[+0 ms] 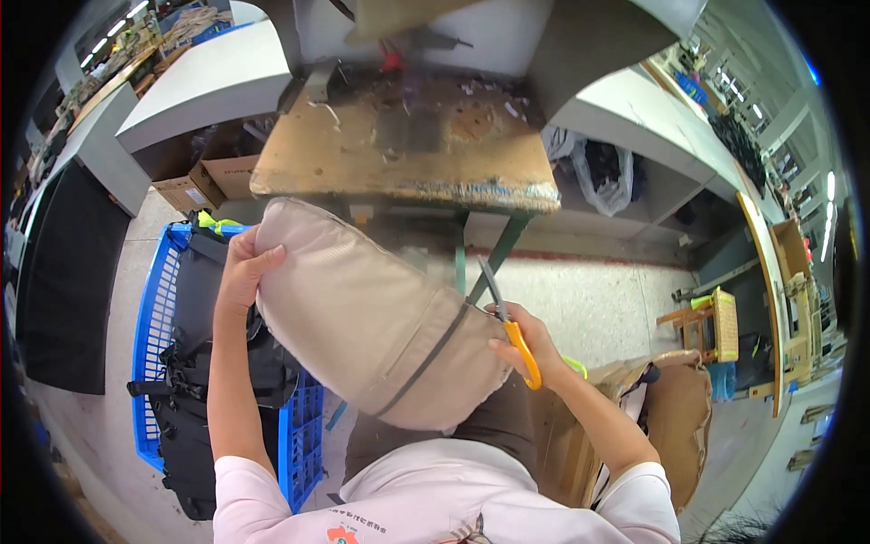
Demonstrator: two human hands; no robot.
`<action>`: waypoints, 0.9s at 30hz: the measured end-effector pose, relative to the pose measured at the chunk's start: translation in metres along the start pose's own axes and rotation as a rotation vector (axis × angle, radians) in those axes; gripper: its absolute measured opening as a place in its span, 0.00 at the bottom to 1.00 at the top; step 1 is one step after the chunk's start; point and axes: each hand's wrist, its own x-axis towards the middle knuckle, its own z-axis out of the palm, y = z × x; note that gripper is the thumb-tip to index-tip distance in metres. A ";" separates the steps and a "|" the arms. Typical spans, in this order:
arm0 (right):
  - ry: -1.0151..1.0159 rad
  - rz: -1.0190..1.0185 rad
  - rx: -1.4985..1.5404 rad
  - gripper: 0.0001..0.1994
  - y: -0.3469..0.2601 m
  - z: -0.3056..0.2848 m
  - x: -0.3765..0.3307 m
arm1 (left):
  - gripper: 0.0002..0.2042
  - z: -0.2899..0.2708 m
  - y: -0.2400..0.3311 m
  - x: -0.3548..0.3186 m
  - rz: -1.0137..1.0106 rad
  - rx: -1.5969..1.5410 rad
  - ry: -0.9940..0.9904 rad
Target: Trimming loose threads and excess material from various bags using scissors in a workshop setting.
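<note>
A large beige padded fabric piece (pixel 362 299), rounded at its ends, is held slanting in front of my body. A dark strap (pixel 426 358) crosses it near its lower right end. My left hand (pixel 243 272) grips its upper left end, thumb on the face and fingers behind. At the opposite end my right hand (pixel 530 344) is closed around a pair of scissors (pixel 518 349) with orange handles, their grey blades pointing up and away from me. The right thumb also rests against the fabric's edge. Some of the right fingers are hidden.
Ahead stands a worn wooden worktable (pixel 408 163) on green legs, with scraps on top. A blue plastic crate (pixel 154 317) holding black bags (pixel 199 408) is at my left. An opened cardboard box (pixel 680 426) stands at my right. White counters (pixel 208 82) flank the table, and a wooden stool (pixel 716 326) is farther right.
</note>
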 end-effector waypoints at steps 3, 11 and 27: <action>-0.071 0.064 -0.117 0.22 0.015 0.005 -0.007 | 0.15 -0.003 -0.029 0.000 -0.086 0.008 -0.041; -0.187 0.056 -0.541 0.38 -0.005 -0.012 -0.013 | 0.16 -0.009 -0.048 0.003 -0.095 -0.033 -0.053; -0.114 -0.252 -0.793 0.17 0.006 -0.002 0.019 | 0.19 -0.028 -0.062 -0.005 -0.110 -0.124 -0.023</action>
